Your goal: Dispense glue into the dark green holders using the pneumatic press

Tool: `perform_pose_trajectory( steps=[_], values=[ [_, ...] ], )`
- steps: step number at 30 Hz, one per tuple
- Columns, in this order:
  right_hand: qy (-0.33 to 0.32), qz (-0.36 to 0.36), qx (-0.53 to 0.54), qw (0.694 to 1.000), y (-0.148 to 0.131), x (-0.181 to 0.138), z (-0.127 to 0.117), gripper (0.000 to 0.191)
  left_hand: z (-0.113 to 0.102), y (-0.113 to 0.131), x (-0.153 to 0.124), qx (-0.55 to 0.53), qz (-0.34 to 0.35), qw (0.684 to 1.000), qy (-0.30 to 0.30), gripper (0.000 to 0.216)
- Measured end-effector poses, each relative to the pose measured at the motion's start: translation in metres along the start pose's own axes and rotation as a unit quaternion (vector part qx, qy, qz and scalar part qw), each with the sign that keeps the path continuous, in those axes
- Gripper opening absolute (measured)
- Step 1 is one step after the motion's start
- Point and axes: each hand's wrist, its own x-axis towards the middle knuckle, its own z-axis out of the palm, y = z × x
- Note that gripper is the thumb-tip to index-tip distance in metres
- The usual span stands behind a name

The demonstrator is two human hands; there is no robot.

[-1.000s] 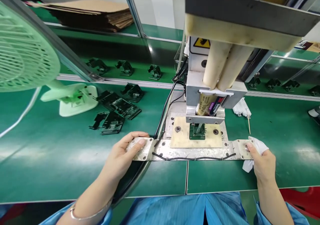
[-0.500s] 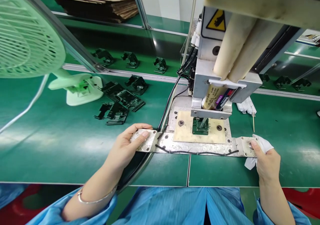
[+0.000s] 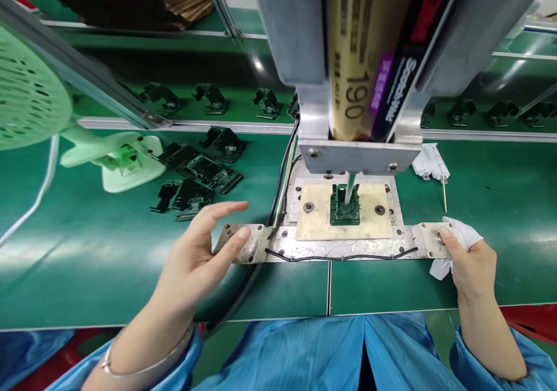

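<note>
A metal base plate [image 3: 335,250] lies on the green bench under a dispensing machine [image 3: 348,66] that carries a glue cartridge [image 3: 365,60]. Its nozzle points down into a small dark green part [image 3: 344,206] seated on a cream fixture plate [image 3: 317,220]. My left hand [image 3: 195,257] hovers at the plate's left tab, fingers spread, thumb touching the tab. My right hand [image 3: 467,263] is closed on a white cloth [image 3: 461,237], its thumb pressing the button [image 3: 440,239] on the right tab.
Several black plastic parts [image 3: 195,173] lie left of the machine, more in a row on the belt [image 3: 209,98] behind. A green fan [image 3: 39,101] stands at left. Black cables [image 3: 282,176] run down to the bench edge. A wooden stick [image 3: 444,188] and paper lie at right.
My left hand has lifted off the left tab and opened its fingers. The view moved closer under the machine head. My right hand stays on the button.
</note>
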Motion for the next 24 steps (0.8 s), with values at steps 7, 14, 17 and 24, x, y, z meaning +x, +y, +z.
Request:
perform_pose_trajectory(
  steps=[7,14,17,24],
  values=[
    [0.002,0.003,0.004,1.0,0.004,-0.001,-0.001,0.061,0.022,0.062,0.042,-0.056,0.081,0.977,-0.189,0.079],
    [0.001,0.02,0.005,1.0,0.0,-0.004,0.0,0.066,0.06,0.087,0.075,-0.14,0.043,0.941,-0.306,0.058],
    [-0.005,0.033,0.002,0.999,-0.001,-0.005,0.0,0.068,0.055,0.093,0.077,-0.194,0.018,0.921,-0.336,0.045],
    [-0.017,0.083,-0.013,0.996,-0.002,-0.005,-0.001,0.072,0.016,0.105,0.086,-0.066,-0.028,0.885,-0.46,0.038]
  ],
)
